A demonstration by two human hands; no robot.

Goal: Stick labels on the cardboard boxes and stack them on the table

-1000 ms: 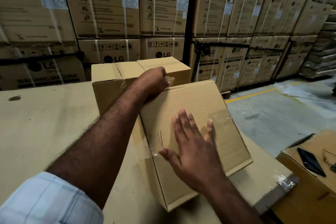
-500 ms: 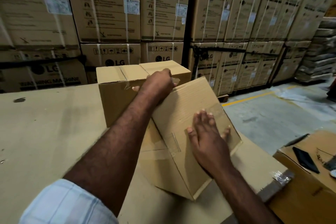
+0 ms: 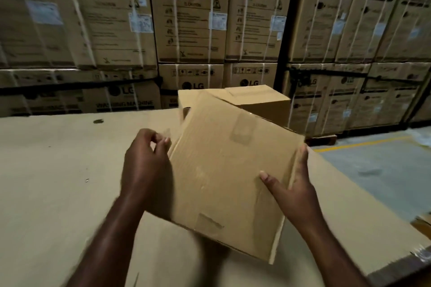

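Head view: box tilted over the worktop, just before the back box
Right hand: grips right side, thumb on top
Left hand: curled at left edge, grip too blurry to tell
Tip: I'd level it, then square it with back box
Pointing: broad face at camera, long axis running away

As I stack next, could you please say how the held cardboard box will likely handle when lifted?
Probably light: the held cardboard box is tilted over the table, the right hand gripping one edge. Likely stiff, since its faces look flat. The clear tape patches may be slightly slippery.
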